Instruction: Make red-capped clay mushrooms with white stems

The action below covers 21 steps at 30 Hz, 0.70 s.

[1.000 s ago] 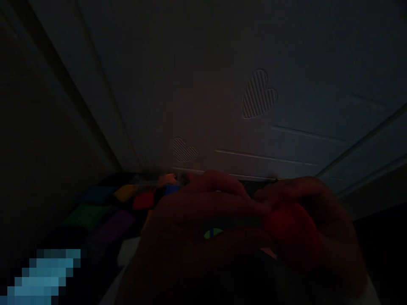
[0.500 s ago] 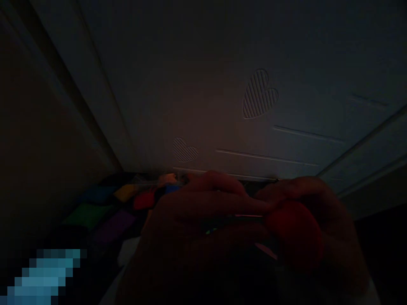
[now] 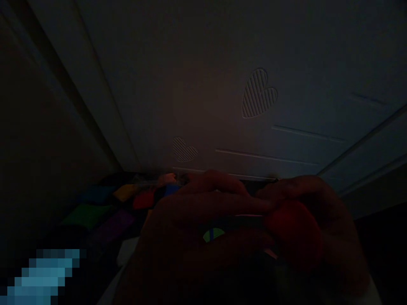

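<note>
In dim light, a smooth, rounded red lump [image 3: 294, 235], which looks like modelling clay, is held up low at the right. My right hand [image 3: 340, 237] is curled around its far and right sides. From the left, my left hand [image 3: 187, 220] reaches over with its fingers and thumb closing on the lump's left edge. The fingertips of both hands meet above it. Between my left thumb and fingers a small green patch with a blue stripe [image 3: 213, 234] shows beyond. The lump's underside is too dark to make out.
Soft-looking coloured packets lie at the left, among them a green one [image 3: 85, 215], a purple one [image 3: 114, 224], a red one [image 3: 143, 199] and a yellow one [image 3: 124, 192]. Behind stands a pale panel [image 3: 206, 106] with embossed hearts. A pixelated bluish patch [image 3: 41, 275] fills the lower left corner.
My left thumb and fingers drew closer together half a second ago, mostly covering the green patch, and are now wider apart again. The red lump stays in nearly the same place.
</note>
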Available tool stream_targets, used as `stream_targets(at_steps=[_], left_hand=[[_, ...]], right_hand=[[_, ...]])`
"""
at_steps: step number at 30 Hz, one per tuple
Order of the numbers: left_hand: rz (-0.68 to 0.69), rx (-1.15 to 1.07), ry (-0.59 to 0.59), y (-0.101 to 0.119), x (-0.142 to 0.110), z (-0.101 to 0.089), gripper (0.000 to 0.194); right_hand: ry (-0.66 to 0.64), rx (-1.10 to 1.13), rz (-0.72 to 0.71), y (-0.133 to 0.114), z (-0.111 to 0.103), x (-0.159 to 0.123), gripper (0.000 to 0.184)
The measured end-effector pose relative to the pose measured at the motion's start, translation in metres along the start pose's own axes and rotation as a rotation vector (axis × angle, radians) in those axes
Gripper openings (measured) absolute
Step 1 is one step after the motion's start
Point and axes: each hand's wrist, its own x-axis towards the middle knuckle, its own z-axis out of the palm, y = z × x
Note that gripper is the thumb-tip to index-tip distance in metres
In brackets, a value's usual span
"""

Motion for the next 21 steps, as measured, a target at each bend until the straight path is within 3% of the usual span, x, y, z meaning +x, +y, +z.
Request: stream_targets(at_steps=[6, 14, 21], left_hand=[[-0.008, -0.026, 0.01, 0.0003, -0.0021, 0.0002, 0.021], [-0.023, -0.06, -0.038, 0.001, 0.0004, -0.001, 0.021], [-0.014, -0.04, -0.013, -0.0005, 0.0, -0.0007, 0.02]], right_hand=[[0.006, 0.015, 0.05, -0.0001, -0.0008, -0.0007, 0.025], [-0.012, -0.007, 0.017, 0.0013, -0.0021, 0.0005, 0.024], [-0.028, 0.02, 0.018, 0.0022, -0.002, -0.0013, 0.024]])
